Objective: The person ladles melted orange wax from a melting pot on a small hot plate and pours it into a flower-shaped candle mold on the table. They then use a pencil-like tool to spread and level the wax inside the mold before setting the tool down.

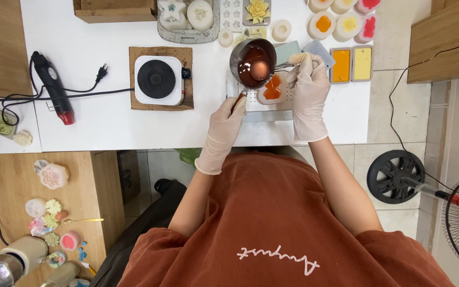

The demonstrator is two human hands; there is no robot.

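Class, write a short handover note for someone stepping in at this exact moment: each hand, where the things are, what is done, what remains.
Left hand: grips the handle of the small metal pot of dark orange liquid, tilted over the flower mould.
Right hand: holds a thin metal tool at the pot's rim.
Done: mould partly filled with orange.
Left: mould not yet full. Hot plate stands bare to the left.

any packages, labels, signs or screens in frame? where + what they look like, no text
No packages, signs or screens.
Shirt script: white handwriting-style line on the rust-brown shirt, bottom centre, seen upside down.
Tray marking: small dark print on the grey tray's front rim, top centre behind the hot plate.
Nothing printed shows near the left hand, the right hand or the pouring pot.
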